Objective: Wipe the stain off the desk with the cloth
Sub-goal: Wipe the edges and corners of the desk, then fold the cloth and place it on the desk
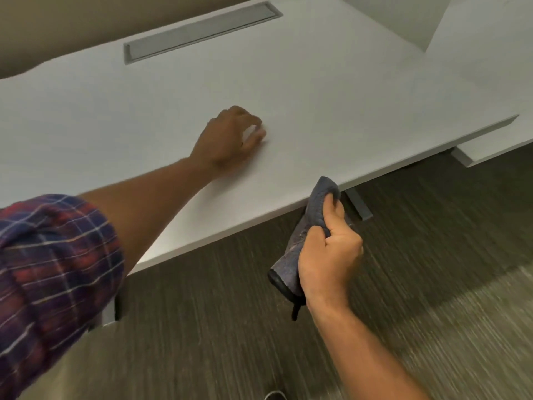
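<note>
The white desk (331, 90) fills the upper half of the head view. My left hand (230, 137) rests on its middle with the fingers curled down onto the surface and nothing in it. My right hand (328, 255) hangs off the desk's front edge, over the floor, and grips a bunched grey-blue cloth (305, 229). The cloth's top end pokes up by the desk edge and its lower end dangles below my fist. I can make out no stain on the desk; the spot under my left fingers is hidden.
A grey cable-tray lid (199, 30) is set into the desk's far side. A second white desk (490, 53) adjoins at the right. Grey desk legs (357, 203) stand under the front edge. Striped carpet (432, 255) covers the floor below.
</note>
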`<state>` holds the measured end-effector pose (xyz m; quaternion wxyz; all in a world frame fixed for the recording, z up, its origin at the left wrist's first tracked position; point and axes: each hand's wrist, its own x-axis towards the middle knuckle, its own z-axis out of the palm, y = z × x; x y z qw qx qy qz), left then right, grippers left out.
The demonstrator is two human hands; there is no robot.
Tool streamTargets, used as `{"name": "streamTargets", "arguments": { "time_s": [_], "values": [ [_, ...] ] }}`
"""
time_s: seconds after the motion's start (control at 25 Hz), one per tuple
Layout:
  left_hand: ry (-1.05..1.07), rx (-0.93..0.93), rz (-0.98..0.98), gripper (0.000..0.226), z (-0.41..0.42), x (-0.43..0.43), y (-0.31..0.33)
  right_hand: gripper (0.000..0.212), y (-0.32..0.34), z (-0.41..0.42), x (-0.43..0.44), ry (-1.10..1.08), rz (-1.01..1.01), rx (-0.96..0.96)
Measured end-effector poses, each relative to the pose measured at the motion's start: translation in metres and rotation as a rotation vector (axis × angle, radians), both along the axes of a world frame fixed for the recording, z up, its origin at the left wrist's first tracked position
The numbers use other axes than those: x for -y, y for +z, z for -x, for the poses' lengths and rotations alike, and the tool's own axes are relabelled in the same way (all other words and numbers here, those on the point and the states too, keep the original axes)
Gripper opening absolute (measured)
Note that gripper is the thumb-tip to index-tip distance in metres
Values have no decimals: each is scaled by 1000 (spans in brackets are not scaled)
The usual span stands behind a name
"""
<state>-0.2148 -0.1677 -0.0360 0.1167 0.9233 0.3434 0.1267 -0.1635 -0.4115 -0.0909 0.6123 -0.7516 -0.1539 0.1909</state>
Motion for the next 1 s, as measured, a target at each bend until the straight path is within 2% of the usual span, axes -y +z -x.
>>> {"name": "streamTargets", "arguments": {
  "time_s": [0.32,0.4,0.56,0.72,0.84,1.0],
  "values": [
    [-27,16,44,40,67,11,-2,58,16,94,-3,158,36,-79],
    [-12,74,91,42,79,22,3,59,25,106,0,215,35,-192],
    [73,247,189,42,118,62,23,66,54,104,20,200,-87,-575],
    [164,430,393,43,162,125,65,66,97,81,37,104,-241,-744],
    [97,432,505,56,180,177,93,72,132,68,39,68,-330,-814],
    [20,446,606,93,180,229,125,85,171,71,34,58,-339,-800]
  ]
}}
